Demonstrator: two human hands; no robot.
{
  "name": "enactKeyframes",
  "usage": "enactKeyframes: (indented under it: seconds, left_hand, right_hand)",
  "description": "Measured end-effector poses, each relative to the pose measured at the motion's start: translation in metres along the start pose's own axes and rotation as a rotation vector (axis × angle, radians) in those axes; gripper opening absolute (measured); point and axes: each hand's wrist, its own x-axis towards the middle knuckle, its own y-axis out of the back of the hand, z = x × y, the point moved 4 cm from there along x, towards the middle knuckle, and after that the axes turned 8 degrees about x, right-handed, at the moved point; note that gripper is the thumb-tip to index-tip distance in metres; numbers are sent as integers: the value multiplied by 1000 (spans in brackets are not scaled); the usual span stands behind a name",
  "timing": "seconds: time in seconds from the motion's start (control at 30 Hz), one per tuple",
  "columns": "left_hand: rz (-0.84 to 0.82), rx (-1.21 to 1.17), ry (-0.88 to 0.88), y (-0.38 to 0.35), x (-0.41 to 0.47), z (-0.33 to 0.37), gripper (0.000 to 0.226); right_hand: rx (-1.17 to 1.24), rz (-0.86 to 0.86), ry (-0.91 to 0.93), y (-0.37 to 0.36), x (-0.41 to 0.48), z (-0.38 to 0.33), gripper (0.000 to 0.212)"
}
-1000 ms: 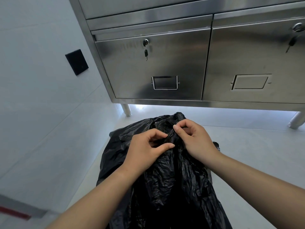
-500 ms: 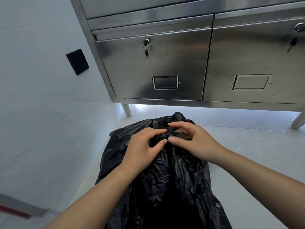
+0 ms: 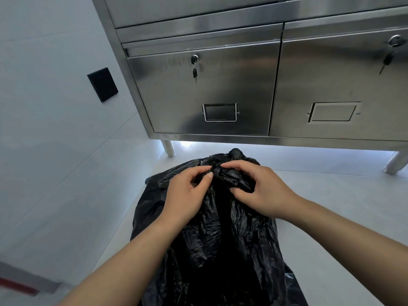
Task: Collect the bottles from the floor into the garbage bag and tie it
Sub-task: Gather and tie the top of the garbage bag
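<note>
Pale tiled floor (image 3: 331,206), white wall left. Steel cabinet (image 3: 220,96) on legs beyond the hands. Left hand (image 3: 187,193) and right hand (image 3: 262,191) both pinch the bag's (image 3: 220,239) gathered neck.

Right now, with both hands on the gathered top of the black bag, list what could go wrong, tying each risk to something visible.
1. The left hand and right hand only pinch the twisted neck of the garbage bag with fingertips; it may slip, leaving a loose knot.
2. The thin, crinkled plastic could tear if pulled hard.
3. A flap beyond the hands might stay outside the knot.
</note>
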Motion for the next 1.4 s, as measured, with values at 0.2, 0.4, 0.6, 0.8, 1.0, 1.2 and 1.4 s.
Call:
enactKeyframes:
  seconds: [0.2,0.4,0.6,0.8,1.0,1.2,1.4]
  left_hand:
    - [-15,64,-7,0,-4,6,17]
    - [-109,45,-79,2,-6,13,21]
    - [-190,115,-172,2,-5,15,27]
    - [-154,212,-270,1,-3,16,18]
    - [-118,174,-257,0,-5,17,18]
    - [-107,55,-154,-2,-8,19,31]
    - [-30,82,-109,0,-4,21,30]
  right_hand:
    - [11,50,-52,-1,-4,3,47]
    - [-68,98,-47,1,-1,7,35]
    - [-88,59,-6,1,0,9,13]
    - [-28,39,-22,1,0,5,9]
    - [126,66,-58,4,0,8,18]
    - [198,155,-64,4,1,11,18]
    - [167,120,-78,8,3,11,25]
